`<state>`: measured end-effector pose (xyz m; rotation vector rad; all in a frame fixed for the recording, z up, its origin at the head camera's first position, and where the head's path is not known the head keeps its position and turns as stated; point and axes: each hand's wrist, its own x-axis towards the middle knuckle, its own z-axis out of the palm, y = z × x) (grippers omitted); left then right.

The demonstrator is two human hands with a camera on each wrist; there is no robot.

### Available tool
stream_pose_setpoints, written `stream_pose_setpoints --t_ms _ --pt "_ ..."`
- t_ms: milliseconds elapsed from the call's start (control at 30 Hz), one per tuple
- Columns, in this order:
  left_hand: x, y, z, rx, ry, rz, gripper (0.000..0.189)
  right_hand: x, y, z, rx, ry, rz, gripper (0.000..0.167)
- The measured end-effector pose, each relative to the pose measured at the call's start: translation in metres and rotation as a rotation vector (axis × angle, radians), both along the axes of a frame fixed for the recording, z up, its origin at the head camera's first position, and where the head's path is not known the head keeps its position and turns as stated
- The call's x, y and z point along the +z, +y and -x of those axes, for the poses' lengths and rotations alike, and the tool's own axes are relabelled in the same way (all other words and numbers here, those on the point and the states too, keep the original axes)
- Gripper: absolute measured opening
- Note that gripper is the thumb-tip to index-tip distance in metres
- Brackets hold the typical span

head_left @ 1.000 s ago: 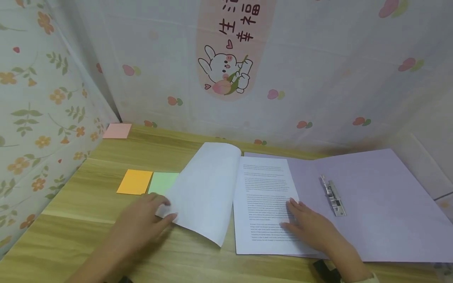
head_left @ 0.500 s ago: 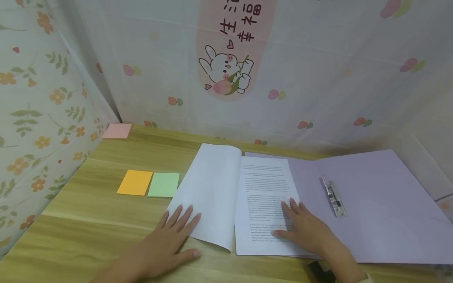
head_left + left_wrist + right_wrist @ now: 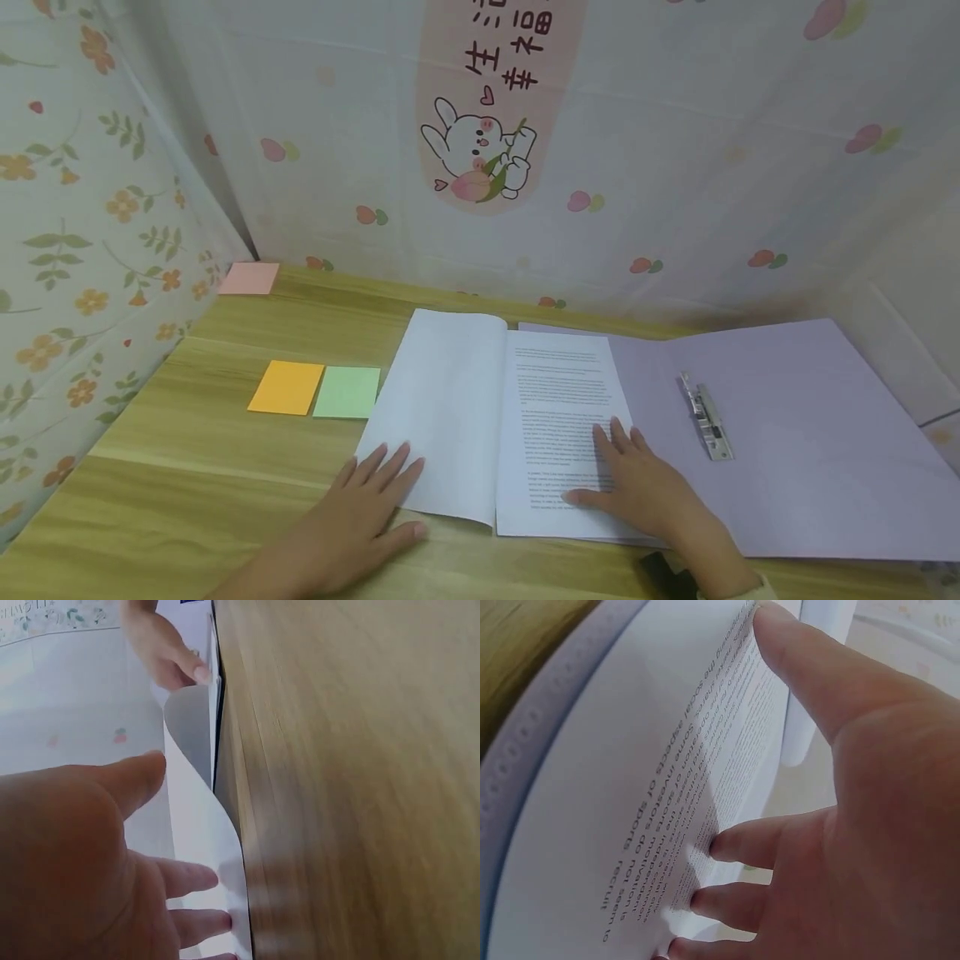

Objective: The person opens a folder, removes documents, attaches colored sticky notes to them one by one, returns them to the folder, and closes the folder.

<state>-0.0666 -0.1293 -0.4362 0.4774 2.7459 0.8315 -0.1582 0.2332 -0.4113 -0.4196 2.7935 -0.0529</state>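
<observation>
A turned-over white sheet [image 3: 446, 400] lies to the left in the head view, its right edge bowed up beside a stack of printed paper [image 3: 558, 417]. My left hand [image 3: 356, 508] rests its spread fingertips on the lower left part of that sheet; the left wrist view shows the fingers [image 3: 199, 922] touching the paper's curved surface. With fingers spread, my right hand [image 3: 645, 479] presses on the lower right of the printed page. Its thumb and fingertips touch the text in the right wrist view. Beneath the stack lies an open lilac folder [image 3: 810, 442] with a metal clip [image 3: 705, 421].
Orange sticky notes [image 3: 287, 387] and green sticky notes [image 3: 347, 392] lie side by side left of the sheet. Pink sticky notes [image 3: 249, 278] sit at the table's far left corner. A patterned curtain [image 3: 645, 150] hangs behind the wooden table [image 3: 187, 483].
My left hand has let go of the sheet's corner and moved right to rest flat on it. The sheet has come down flatter to the left. My right hand has slid slightly left.
</observation>
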Motion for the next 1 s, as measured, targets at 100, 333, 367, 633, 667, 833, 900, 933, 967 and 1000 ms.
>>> stream_pose_setpoints --t_ms 100,333,367,633,667,833,900,933,967,1000 --pt "0.001 0.0 -0.001 0.024 0.004 -0.01 0.077 -0.002 -0.001 0.001 0.0 0.004 0.0 0.118" --pt "0.006 0.001 -0.002 0.017 -0.004 -0.029 0.077 -0.002 -0.002 0.001 -0.01 -0.002 -0.002 0.118" --pt "0.006 0.001 -0.002 0.024 -0.001 -0.026 0.077 -0.002 -0.003 0.001 -0.013 -0.003 -0.001 0.118" --pt "0.006 -0.005 0.001 0.104 -0.011 0.004 0.08 -0.002 -0.01 -0.001 -0.016 0.006 0.029 0.116" --pt "0.006 -0.006 0.001 0.105 -0.008 -0.001 0.08 -0.002 -0.011 -0.001 -0.017 0.006 0.03 0.116" --pt "0.006 -0.008 0.003 0.119 0.037 -0.03 0.075 -0.002 -0.014 0.001 -0.039 0.0 0.034 0.114" --pt "0.008 -0.009 0.004 0.123 0.062 -0.04 0.073 0.0 -0.013 0.002 -0.056 -0.005 0.045 0.113" --pt "0.009 -0.01 0.005 0.123 0.072 -0.044 0.072 0.0 -0.013 0.003 -0.065 -0.004 0.055 0.113" --pt "0.011 -0.012 0.007 0.123 0.084 -0.048 0.071 0.002 -0.013 0.003 -0.07 0.0 0.063 0.112" --pt "0.013 -0.014 0.009 0.123 0.099 -0.05 0.07 0.003 -0.012 0.003 -0.076 0.004 0.073 0.111"
